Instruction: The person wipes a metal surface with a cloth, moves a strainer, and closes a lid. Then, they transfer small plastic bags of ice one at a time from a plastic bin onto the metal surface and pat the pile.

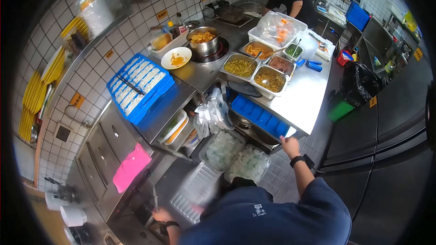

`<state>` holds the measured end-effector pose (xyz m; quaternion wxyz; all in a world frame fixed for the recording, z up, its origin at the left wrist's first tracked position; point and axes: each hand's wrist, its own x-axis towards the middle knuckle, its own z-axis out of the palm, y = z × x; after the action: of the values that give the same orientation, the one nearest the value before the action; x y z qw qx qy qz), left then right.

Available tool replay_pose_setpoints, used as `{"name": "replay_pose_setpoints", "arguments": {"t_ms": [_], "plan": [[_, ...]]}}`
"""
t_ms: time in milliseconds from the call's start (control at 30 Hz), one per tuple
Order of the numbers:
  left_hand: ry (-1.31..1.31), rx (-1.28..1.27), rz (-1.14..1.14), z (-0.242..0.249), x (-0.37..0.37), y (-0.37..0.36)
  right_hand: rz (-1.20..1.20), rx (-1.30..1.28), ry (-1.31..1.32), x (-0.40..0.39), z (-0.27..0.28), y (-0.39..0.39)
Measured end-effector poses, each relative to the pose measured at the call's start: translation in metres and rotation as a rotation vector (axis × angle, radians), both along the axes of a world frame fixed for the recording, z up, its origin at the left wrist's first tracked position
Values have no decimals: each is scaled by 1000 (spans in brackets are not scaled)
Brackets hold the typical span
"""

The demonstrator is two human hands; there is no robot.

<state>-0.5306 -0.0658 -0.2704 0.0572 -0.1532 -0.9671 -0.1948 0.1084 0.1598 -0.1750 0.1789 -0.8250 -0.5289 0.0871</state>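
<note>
My right hand (290,147) is closed at the near right corner of a pulled-out drawer under the counter, a dark band on its wrist. Inside that drawer lies a blue divided tray (258,114). Low on the left, my left hand (160,215) has its fingers curled by a thin pale rod-like piece (155,196); what it grips is not clear. Between my arms is a blurred clear plastic tray (194,191) with rows of small cups. Beyond it stand two clear tubs (222,149) of translucent, pale contents.
Steel pans of chopped toppings (240,66) stand on the counter, near a pot (203,41) of food on the cooktop. Blue trays of noodle bundles (140,81) and a pink cloth (132,168) are at left. Another person (290,0) works at the back.
</note>
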Motion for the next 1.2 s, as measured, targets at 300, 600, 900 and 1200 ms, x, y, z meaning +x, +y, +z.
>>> {"name": "replay_pose_setpoints", "arguments": {"t_ms": [300,600,900,1200], "plan": [[149,-34,208,58,-120,25,564,-223,249,-205,-21,-22],[24,-102,90,90,-192,-4,1096,-271,208,-444,-7,-16],[259,-48,-295,81,-223,-4,807,-109,459,-547,-14,-14],[148,41,-381,68,-203,37,695,-130,514,-564,-38,26]]}}
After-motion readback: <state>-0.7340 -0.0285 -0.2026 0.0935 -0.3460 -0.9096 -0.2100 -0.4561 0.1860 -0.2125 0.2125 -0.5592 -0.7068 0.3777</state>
